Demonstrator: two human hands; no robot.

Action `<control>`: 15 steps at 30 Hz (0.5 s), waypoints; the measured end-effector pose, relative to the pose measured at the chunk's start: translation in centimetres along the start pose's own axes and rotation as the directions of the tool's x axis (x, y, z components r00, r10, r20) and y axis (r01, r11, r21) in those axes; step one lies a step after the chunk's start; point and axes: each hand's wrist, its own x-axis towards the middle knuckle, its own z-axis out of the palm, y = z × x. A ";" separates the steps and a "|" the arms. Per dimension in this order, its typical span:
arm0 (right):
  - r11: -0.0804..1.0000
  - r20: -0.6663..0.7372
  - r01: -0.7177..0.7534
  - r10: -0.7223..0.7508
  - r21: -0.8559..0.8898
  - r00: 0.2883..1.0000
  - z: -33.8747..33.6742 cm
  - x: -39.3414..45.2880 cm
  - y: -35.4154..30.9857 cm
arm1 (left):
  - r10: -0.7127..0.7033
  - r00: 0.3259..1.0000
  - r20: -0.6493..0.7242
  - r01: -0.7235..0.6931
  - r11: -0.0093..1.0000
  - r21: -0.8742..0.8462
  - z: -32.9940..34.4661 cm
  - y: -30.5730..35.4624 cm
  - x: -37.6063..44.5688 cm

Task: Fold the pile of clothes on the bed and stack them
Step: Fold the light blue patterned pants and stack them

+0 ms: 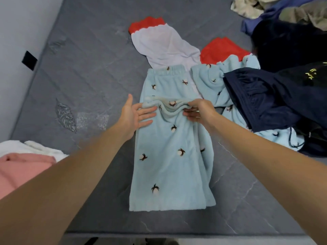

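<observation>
A: Near edge of the bed point(99, 71), middle: what lies here, and how will it handle?

B: Pale blue fleece trousers point(169, 156), laid lengthwise, hems toward the near edge, elastic waistband toward the far side. Judged soft, light and limp; thick pile, so a fold should hold without slipping but will bulge. A ridge of bunched cloth crosses the middle.

A: State of each hand?

B: Left hand point(137, 114) flat and released, fingers straight, resting against the left end of the ridge. Right hand point(196, 110) pinches the ridge at its right end, fingers curled on the cloth. Best hold: both ends of that ridge, or the hem corners.

A: Surroundings?

B: Near left corner: pink folded garment point(23, 167) on a white one point(35, 147). Right edge: dark navy garment point(265, 98) overlapping the matching blue top point(208, 80), close beside the trousers and likely to crowd a fold. Beyond: white-and-red garment point(162, 45). Far right corner: unfolded pile point(283, 13).
</observation>
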 end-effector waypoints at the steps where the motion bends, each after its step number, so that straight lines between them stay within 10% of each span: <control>1: 1.000 0.001 0.009 -0.009 -0.011 1.000 0.0 1.2 -1.0 | 0.010 1.000 -0.002 -0.010 1.000 0.011 0.4 1.1 1.2; 9: 0.981 0.010 0.185 -0.184 -0.059 0.983 1.2 10.0 -7.6 | 0.191 0.981 -0.030 -0.190 0.981 0.051 3.2 7.7 9.8; 11: 0.879 0.007 0.371 -0.386 -0.299 0.922 1.3 10.2 -7.0 | 0.347 0.936 -0.051 -0.332 0.924 0.191 3.6 6.8 10.7; 13: 0.499 0.179 0.554 -0.614 -0.667 0.769 1.5 9.5 -4.3 | 0.540 0.835 0.111 -0.502 0.662 0.557 3.2 4.2 10.5; 15: 0.133 0.427 0.600 -0.583 -0.789 0.691 1.4 8.7 -1.1 | 0.558 0.738 0.379 -0.553 0.179 0.814 2.4 0.4 10.1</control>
